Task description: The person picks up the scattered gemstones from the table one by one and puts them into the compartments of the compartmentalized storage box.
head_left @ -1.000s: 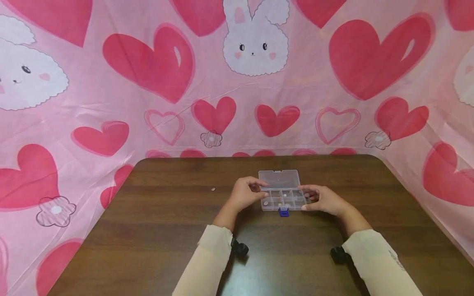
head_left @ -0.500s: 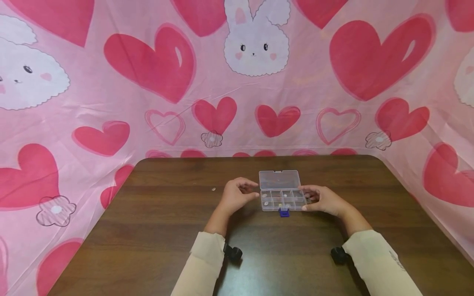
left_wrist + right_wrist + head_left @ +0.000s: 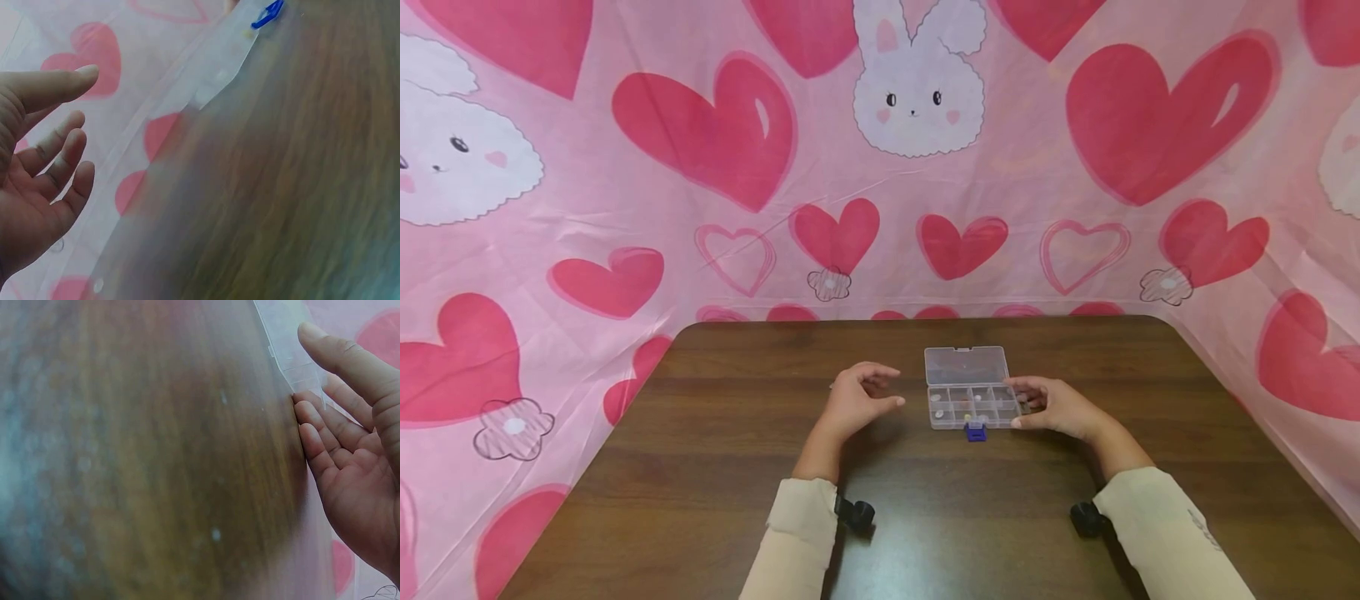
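A clear plastic compartment box (image 3: 964,407) lies on the table with its lid (image 3: 966,365) folded back and its blue latch (image 3: 976,433) facing the front. Small pale pieces sit in several compartments, one of them yellowish. My right hand (image 3: 1052,407) holds the box's right end, thumb at the front corner and fingers along the side toward the back. Left of the box, my left hand (image 3: 855,402) hovers with fingers loosely bent and nothing in them. A small pale disc (image 3: 99,285) lies beyond the left hand, mostly hidden by it in the head view.
The brown wooden table (image 3: 737,467) ends at a pink cloth (image 3: 730,167) with hearts and rabbits, hung behind and at both sides. Black wrist cameras, the left one (image 3: 861,517) and the right one (image 3: 1086,518), sit at the sleeve cuffs.
My left hand has left the box's left side and moved left, toward the small disc, now covering most of it. The right hand and the box stay in place.
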Demonstrator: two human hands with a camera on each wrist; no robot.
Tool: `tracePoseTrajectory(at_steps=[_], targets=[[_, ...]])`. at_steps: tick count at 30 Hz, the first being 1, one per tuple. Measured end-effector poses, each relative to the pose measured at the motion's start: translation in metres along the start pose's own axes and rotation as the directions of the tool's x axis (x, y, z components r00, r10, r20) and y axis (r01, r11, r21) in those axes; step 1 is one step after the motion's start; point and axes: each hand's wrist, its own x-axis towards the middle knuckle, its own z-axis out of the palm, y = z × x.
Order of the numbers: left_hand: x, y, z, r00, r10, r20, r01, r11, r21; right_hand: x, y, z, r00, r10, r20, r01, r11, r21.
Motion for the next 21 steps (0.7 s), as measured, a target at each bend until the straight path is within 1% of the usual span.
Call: tracePoseTrajectory(at_steps=[6, 9, 12, 15, 18, 21], targets=[[-0.002, -0.008, -0.015, 0.999, -0.037, 0.0, 0.037, 0.999, -0.003, 0.0, -0.001, 0.0, 1.0, 0.01, 0.001, -0.01, 1.0, -0.005], [-0.004, -0.013, -0.023, 0.997, -0.076, -0.008, 0.076, 0.997, 0.001, -0.001, 0.0, 0.001, 1.0, 0.018, -0.004, -0.018, 1.0, 0.002], [-0.006, -0.02, -0.031, 0.991, -0.125, -0.045, 0.125, 0.992, 0.005, -0.002, 0.0, 0.0, 1.0, 0.015, -0.004, -0.015, 1.0, 0.005], [-0.008, -0.025, -0.038, 0.982, -0.166, -0.09, 0.166, 0.986, -0.007, -0.001, 0.0, 0.0, 1.0, 0.001, -0.005, -0.001, 1.0, 0.006], [-0.01, -0.03, -0.046, 0.974, -0.191, -0.122, 0.19, 0.982, -0.021, 0.0, 0.0, 0.001, 1.0, -0.003, -0.003, 0.003, 1.0, 0.004], [-0.012, -0.036, -0.052, 0.968, -0.2, -0.151, 0.2, 0.98, -0.017, 0.001, 0.0, 0.002, 1.0, 0.003, -0.002, -0.003, 1.0, -0.003]])
